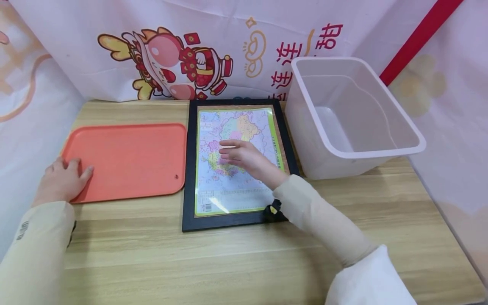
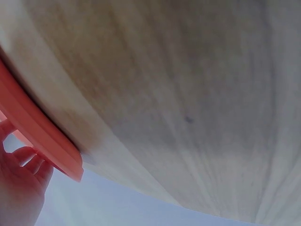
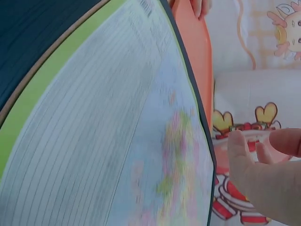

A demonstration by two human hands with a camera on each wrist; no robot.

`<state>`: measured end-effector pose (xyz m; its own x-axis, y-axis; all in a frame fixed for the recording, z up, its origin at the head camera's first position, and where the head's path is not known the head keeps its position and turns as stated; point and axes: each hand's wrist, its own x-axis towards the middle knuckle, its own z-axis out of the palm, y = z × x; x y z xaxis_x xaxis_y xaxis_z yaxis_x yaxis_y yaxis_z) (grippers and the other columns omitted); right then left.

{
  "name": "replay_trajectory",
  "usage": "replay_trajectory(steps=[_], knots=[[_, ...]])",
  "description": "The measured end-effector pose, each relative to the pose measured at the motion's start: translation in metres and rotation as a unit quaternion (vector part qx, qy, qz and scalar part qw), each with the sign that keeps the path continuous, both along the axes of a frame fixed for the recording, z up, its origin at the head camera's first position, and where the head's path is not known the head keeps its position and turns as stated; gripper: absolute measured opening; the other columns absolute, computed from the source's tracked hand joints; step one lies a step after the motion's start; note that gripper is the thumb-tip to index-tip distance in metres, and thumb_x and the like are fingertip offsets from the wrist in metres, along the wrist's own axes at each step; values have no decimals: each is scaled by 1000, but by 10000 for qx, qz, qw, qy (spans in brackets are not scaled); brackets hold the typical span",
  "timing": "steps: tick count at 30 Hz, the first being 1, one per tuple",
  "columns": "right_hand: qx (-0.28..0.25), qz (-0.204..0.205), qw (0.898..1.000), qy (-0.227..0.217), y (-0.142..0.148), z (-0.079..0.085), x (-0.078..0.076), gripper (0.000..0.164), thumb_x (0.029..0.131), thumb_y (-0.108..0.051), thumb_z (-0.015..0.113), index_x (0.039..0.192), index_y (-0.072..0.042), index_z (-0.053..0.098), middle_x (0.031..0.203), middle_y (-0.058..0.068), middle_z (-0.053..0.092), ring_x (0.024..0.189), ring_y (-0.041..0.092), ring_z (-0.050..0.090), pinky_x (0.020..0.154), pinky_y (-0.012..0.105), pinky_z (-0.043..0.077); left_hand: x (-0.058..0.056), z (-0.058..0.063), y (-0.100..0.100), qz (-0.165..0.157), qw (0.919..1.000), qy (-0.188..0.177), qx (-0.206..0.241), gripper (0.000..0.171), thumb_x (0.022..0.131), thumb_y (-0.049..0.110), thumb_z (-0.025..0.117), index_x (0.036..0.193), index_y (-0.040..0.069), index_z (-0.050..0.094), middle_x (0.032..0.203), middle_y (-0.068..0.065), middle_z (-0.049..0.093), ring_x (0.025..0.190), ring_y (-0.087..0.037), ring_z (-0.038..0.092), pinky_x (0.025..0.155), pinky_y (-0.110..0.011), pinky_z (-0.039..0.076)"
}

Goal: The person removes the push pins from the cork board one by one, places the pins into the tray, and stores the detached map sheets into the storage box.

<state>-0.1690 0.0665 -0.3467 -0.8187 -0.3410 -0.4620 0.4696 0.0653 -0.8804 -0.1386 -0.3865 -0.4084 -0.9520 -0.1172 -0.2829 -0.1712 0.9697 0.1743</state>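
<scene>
An orange-red tray (image 1: 127, 161) lies on the left of the table. My left hand (image 1: 62, 180) grips its left edge, the thumb over the rim; in the left wrist view the fingers (image 2: 34, 162) bend against the tray's edge (image 2: 49, 141). Right beside the tray lies a black picture frame (image 1: 228, 222) around a colourful map (image 1: 236, 127) under a glossy cover. Above the map hovers my right hand (image 1: 248, 159), its fingers loosely extended and holding nothing. The right wrist view shows this hand (image 3: 268, 179) apart from the map surface (image 3: 94, 117).
A deep translucent white bin (image 1: 316, 156) stands at the right, close to the frame's right side. Behind everything, a printed cloth backdrop (image 1: 236, 51) rises from the back edge of the wooden table (image 1: 152, 258). Bare wood lies in front of the tray and frame.
</scene>
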Motion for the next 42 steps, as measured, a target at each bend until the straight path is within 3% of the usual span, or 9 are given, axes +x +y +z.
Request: replay_trajectory(steps=[7,18,29,42], knots=[[168,-197,9996,57,39,7,-4,45,98,-4,45,143,-3,40,147,17,44,136,30,44,114,38,36,-2,-1,-1,-18,10000,-3,17,83,99,56,20,145,-12,12,138,-49,6,122,-65,13,98,-74,23],[682,-1020,9924,50,87,11,-12,48,98,-6,48,145,-8,38,148,13,43,136,27,44,114,34,36,-2,-3,-2,-76,10000,50,25,82,99,56,19,145,-12,13,139,-49,6,123,-66,13,97,-74,22],[1426,-1067,9839,172,101,-2,-16,51,98,-8,41,149,-6,31,153,14,34,140,26,36,119,39,26,-1,-4,-2,-117,9999,79,0,82,99,56,19,144,-12,15,137,-50,7,122,-66,13,97,-74,23],[1436,-1242,9815,233,109,-15,-17,50,101,-17,38,149,-5,31,150,13,39,136,25,38,118,39,28,-2,-7,-2,-200,9996,175,-93,75,101,50,20,140,-14,19,136,-51,7,121,-67,14,98,-74,21]])
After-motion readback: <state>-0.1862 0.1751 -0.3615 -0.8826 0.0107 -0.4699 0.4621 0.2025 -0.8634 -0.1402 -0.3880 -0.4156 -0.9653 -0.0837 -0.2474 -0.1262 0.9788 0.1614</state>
